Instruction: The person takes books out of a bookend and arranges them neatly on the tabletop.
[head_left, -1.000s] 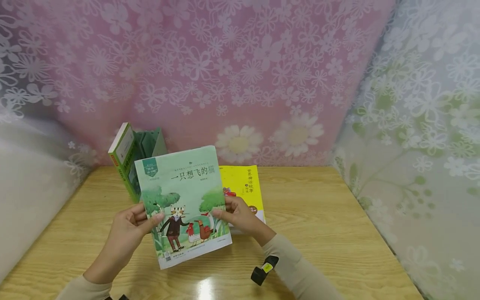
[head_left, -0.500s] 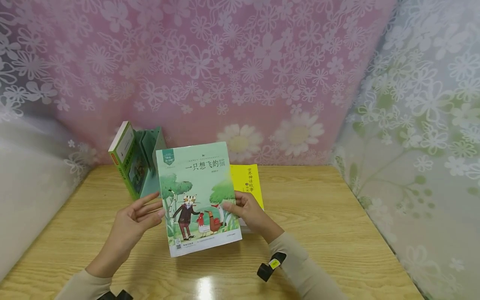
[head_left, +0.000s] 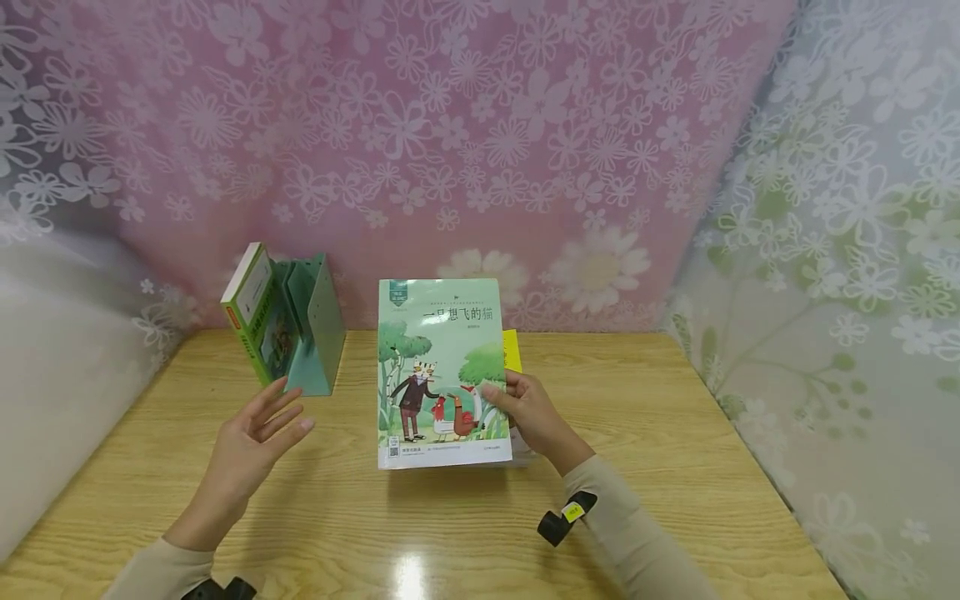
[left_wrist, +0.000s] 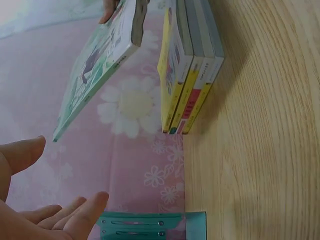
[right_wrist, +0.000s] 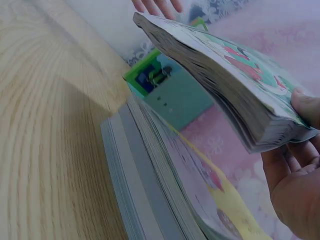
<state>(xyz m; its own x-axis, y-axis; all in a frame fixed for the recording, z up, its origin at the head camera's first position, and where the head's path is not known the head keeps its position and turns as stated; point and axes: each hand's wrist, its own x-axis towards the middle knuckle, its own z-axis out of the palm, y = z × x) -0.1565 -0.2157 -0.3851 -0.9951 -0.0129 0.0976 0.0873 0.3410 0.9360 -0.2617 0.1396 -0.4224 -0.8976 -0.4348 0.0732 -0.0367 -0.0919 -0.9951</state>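
Observation:
A pale green picture book with a cat and birds on its cover is held up by my right hand. The thumb lies on the cover at the right edge and the fingers are beneath, as the right wrist view shows. Under the raised book lies a stack of several books, the top one yellow; in the head view most of it is hidden. My left hand is apart from the book, its fingers spread and holding nothing. It is in front of a green bookend stand.
Against the stand's left side leans a thick green book, standing upright. The wooden table ends at a pink floral curtain behind and a pale floral sheet on the right.
The green picture book has moved right, over the stack, and straightened. My left hand has let go of its left edge and stays at the left; my right hand keeps its grip.

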